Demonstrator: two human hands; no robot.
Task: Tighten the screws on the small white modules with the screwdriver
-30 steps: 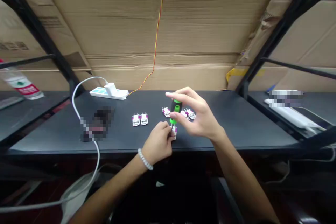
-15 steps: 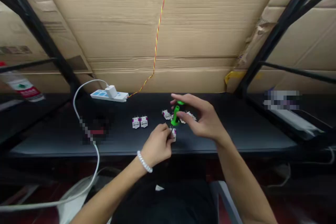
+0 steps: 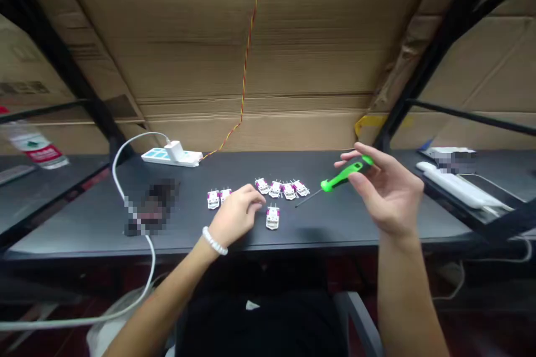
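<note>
My right hand (image 3: 389,195) has the green and black handle of a screwdriver (image 3: 347,174) between thumb and fingers. The thin shaft slants down to the left, its tip near a row of small white and magenta parts (image 3: 288,191) with metal prongs. My left hand (image 3: 237,215), fingers loosely curved and thumb slightly apart, is just left of a single white and magenta part (image 3: 272,217) lying on the black table (image 3: 335,223). I see nothing held in it. Partly behind that hand, two more such parts (image 3: 213,199) lie side by side.
At the back left is a white power strip (image 3: 190,158) with a plugged-in charger (image 3: 174,150), its white cable (image 3: 151,256) hanging over the front edge. Black shelf posts (image 3: 435,61) flank the table. A cardboard wall (image 3: 310,67) closes the back.
My right hand has lifted the screwdriver off the single part and carried it right, tilting it from upright to slanted. My left hand has let go of that part and shifted left.
</note>
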